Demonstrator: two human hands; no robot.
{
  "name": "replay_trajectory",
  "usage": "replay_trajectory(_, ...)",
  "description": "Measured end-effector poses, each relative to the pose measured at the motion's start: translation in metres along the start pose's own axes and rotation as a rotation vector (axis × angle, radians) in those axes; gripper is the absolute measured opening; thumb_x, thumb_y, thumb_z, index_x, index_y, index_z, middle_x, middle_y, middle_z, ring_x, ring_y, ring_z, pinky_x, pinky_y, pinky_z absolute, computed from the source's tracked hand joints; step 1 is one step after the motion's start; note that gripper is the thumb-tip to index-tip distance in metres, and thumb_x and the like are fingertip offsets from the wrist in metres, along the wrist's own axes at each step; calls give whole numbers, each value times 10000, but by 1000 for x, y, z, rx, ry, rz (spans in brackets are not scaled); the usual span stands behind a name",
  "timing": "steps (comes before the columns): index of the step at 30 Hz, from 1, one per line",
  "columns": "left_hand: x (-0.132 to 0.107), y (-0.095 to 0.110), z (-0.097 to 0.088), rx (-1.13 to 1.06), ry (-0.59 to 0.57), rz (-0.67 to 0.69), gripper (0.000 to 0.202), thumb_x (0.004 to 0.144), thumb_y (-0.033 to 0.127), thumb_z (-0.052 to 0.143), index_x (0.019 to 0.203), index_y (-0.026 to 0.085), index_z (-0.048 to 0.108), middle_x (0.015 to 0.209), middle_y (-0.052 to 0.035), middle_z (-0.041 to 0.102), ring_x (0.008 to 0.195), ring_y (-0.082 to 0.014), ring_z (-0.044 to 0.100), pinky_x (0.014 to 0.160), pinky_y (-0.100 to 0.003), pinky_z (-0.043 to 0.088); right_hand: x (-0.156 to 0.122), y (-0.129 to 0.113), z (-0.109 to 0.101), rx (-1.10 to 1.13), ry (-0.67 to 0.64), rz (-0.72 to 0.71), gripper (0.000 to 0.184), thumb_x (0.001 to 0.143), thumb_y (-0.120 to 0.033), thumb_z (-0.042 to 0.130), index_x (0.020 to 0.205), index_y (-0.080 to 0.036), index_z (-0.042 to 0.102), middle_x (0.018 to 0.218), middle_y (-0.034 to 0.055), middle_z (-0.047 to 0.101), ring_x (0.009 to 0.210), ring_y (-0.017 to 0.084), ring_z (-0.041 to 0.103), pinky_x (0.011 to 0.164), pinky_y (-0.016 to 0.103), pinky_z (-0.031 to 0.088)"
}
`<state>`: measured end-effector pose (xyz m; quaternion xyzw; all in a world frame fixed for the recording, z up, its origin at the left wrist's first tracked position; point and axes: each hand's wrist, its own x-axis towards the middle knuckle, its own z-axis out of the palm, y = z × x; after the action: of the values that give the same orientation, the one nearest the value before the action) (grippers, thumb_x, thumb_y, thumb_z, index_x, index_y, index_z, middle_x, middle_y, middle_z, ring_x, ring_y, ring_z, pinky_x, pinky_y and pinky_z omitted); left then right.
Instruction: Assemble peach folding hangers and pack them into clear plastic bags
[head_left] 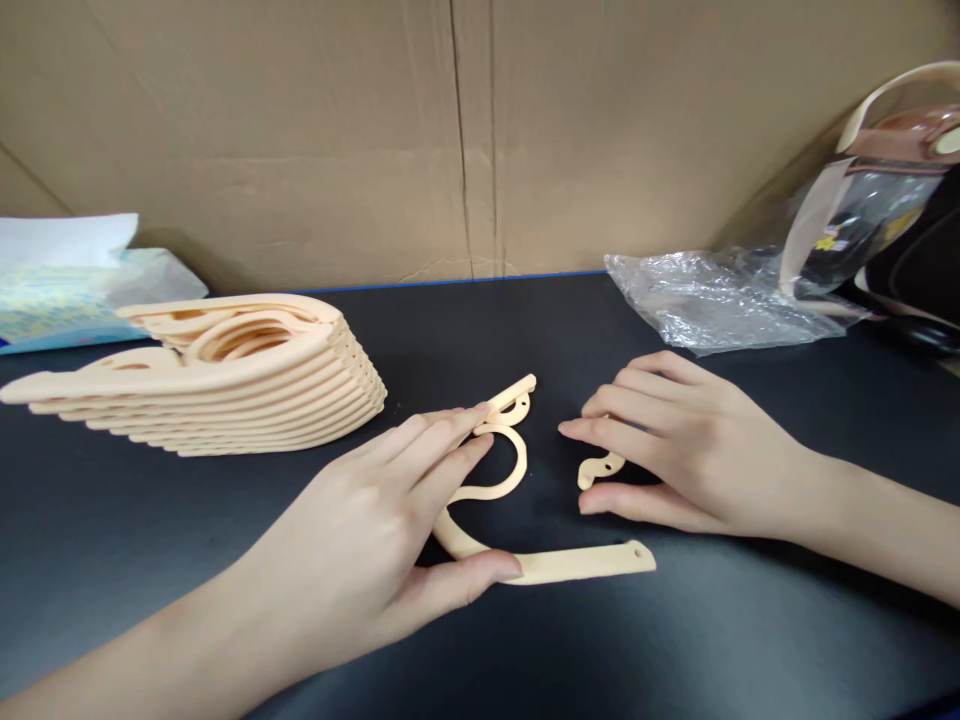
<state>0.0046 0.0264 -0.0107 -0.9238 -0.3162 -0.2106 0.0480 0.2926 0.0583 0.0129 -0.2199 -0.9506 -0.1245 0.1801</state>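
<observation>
A peach plastic hanger piece (570, 563) lies flat on the black table (675, 650) in front of me. My left hand (375, 540) rests on its curved part, fingers stretched over it and thumb pressed on its lower bar. My right hand (667, 450) is cupped over a small peach hook piece (600, 468), whose tip shows between forefinger and thumb. The two hands are a short gap apart.
A stack of several matching peach hanger pieces (225, 385) sits at the left. Behind it lies a tissue pack (60, 285). A crumpled clear plastic bag (712, 300) and a dark wrapped object (885, 200) are at the right. A cardboard wall (450, 130) closes the back.
</observation>
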Motion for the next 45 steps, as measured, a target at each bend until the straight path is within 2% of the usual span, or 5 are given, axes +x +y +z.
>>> replay_trajectory(4, -2, -1, 3, 2, 39, 19, 744, 1023, 712, 425, 1378, 71, 556, 1441, -223, 627, 1303, -320, 637, 1100, -414, 541, -5, -5, -2, 70, 41, -163, 586, 1048, -608, 465, 820, -141, 734, 712, 62, 654, 692, 220, 568, 688, 380, 419)
replay_trajectory(8, -4, -3, 4, -40, 57, 11, 855, 947, 800, 480, 1413, 86, 541, 1460, -232, 620, 1304, -346, 648, 1103, -433, 546, -6, -14, -3, 39, 14, -227, 428, 1069, -350, 499, 720, -178, 678, 711, 41, 634, 683, 206, 548, 667, 373, 398)
replay_trajectory(37, 2, -6, 2, -100, -23, -93, 692, 960, 755, 525, 1342, 178, 524, 1420, -152, 610, 1309, -306, 622, 1062, -406, 541, 3, -15, -2, 142, 8, -106, 430, 1113, -339, 398, 986, -138, 757, 811, 58, 663, 692, 196, 516, 663, 353, 403)
replay_trajectory(42, 3, -3, -1, -103, -60, -148, 577, 1024, 689, 461, 1327, 201, 524, 1443, -126, 591, 1349, -270, 585, 1094, -385, 503, -4, 8, -19, 296, -52, 40, 233, 992, -186, 555, 1116, -175, 752, 986, 75, 689, 802, 196, 590, 765, 365, 459)
replay_trajectory(45, 3, -2, -2, -76, -65, -139, 542, 1037, 641, 463, 1349, 202, 514, 1439, -111, 592, 1353, -255, 574, 1108, -374, 481, -8, 17, -25, 347, -184, 129, 175, 944, -276, 680, 1094, -251, 766, 1114, 66, 664, 933, 214, 629, 834, 368, 489)
